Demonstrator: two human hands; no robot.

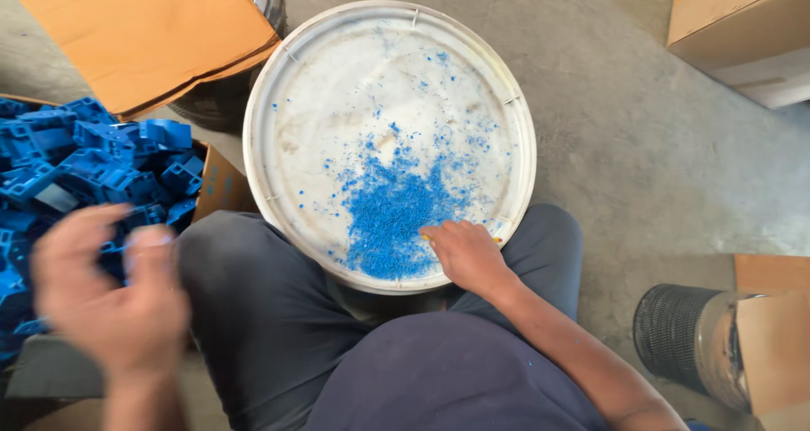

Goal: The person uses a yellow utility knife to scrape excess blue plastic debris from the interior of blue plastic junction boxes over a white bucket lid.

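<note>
A round white lid [278, 85] lies in front of my knees, its near half strewn with small blue plastic shavings [390, 216]. My right hand [466, 254] rests on the lid's near edge with fingers curled; a bit of yellow shows under them, and what it grips is hidden. My left hand [110, 300], blurred by motion, hovers over a cardboard box heaped with blue plastic parts [84, 165], fingers spread and apparently holding nothing.
Folded brown cardboard [139, 30] lies at the top left over a dark tyre [211, 106]. Another carton [742, 26] stands at the top right. A dark ribbed cylinder [675, 334] and cardboard [772, 330] sit at the lower right on the concrete floor.
</note>
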